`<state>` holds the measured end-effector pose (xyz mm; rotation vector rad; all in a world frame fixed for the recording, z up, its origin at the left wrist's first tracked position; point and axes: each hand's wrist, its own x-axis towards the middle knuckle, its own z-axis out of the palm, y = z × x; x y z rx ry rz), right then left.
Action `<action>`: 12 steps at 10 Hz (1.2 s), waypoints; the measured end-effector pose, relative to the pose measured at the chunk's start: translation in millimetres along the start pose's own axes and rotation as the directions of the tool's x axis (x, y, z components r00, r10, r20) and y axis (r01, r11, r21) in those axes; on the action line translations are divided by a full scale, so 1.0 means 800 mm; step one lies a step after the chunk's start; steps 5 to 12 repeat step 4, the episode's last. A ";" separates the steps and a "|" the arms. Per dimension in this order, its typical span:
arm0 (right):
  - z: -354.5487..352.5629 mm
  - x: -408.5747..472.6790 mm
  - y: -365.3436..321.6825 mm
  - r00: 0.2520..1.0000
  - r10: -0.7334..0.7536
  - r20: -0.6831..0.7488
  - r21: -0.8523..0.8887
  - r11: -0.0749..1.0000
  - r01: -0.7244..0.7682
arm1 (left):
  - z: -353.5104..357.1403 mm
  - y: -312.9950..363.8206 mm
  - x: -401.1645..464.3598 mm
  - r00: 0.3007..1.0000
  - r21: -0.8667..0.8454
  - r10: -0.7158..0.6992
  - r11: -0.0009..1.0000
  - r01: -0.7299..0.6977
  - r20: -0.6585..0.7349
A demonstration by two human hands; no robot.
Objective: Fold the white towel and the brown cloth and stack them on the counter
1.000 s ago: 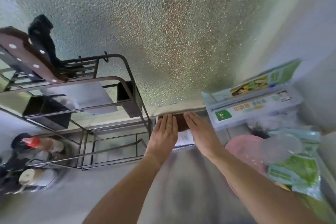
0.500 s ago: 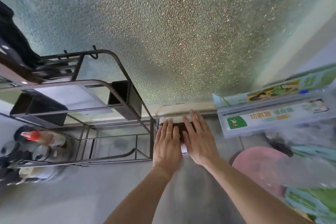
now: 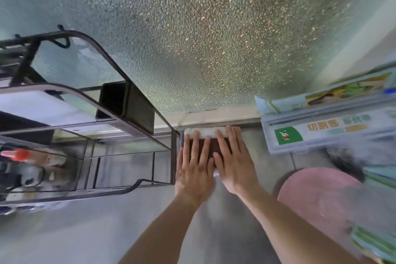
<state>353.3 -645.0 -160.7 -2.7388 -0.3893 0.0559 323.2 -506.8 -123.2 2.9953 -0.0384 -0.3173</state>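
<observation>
A folded brown cloth (image 3: 214, 147) lies on top of a folded white towel (image 3: 209, 131) at the back of the grey counter (image 3: 90, 231), against the frosted window. The towel's white edge shows beyond the cloth. My left hand (image 3: 194, 169) lies flat on the left half of the stack, fingers straight and apart. My right hand (image 3: 232, 161) lies flat on the right half, its fingertips reaching the towel's far edge. Both palms cover most of the cloth.
A dark metal rack (image 3: 102, 126) stands directly left of the stack, holding a black box (image 3: 128, 105) and bottles (image 3: 19, 156). Boxes of wrap (image 3: 330, 128) sit to the right, a pink round thing (image 3: 321, 197) in front of them.
Both hands have slid closer together and further onto the stack, flattening on it. The view has tilted and moved nearer to the counter's back edge.
</observation>
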 end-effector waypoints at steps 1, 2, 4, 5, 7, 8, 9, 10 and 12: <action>0.004 0.004 0.003 1.000 0.006 0.005 -0.020 1.000 -0.006 | 0.002 -0.002 0.003 1.000 -0.003 -0.004 1.000 0.004 0.001; 0.005 0.000 0.000 0.998 0.017 0.054 -0.081 0.997 -0.013 | -0.001 0.001 0.000 1.000 0.056 -0.002 0.998 0.000 0.025; -0.040 -0.015 -0.029 0.991 0.129 -0.035 -0.001 0.992 -0.129 | -0.040 0.019 -0.021 0.998 0.032 0.006 0.999 -0.004 -0.065; -0.040 -0.015 -0.029 0.991 0.129 -0.035 -0.001 0.992 -0.129 | -0.040 0.019 -0.021 0.998 0.032 0.006 0.999 -0.004 -0.065; -0.040 -0.015 -0.029 0.991 0.129 -0.035 -0.001 0.992 -0.129 | -0.040 0.019 -0.021 0.998 0.032 0.006 0.999 -0.004 -0.065; -0.040 -0.015 -0.029 0.991 0.129 -0.035 -0.001 0.992 -0.129 | -0.040 0.019 -0.021 0.998 0.032 0.006 0.999 -0.004 -0.065; -0.040 -0.015 -0.029 0.991 0.129 -0.035 -0.001 0.992 -0.129 | -0.040 0.019 -0.021 0.998 0.032 0.006 0.999 -0.004 -0.065; -0.040 -0.015 -0.029 0.991 0.129 -0.035 -0.001 0.992 -0.129 | -0.040 0.019 -0.021 0.998 0.032 0.006 0.999 -0.004 -0.065; -0.040 -0.015 -0.029 0.991 0.129 -0.035 -0.001 0.992 -0.129 | -0.040 0.019 -0.021 0.998 0.032 0.006 0.999 -0.004 -0.065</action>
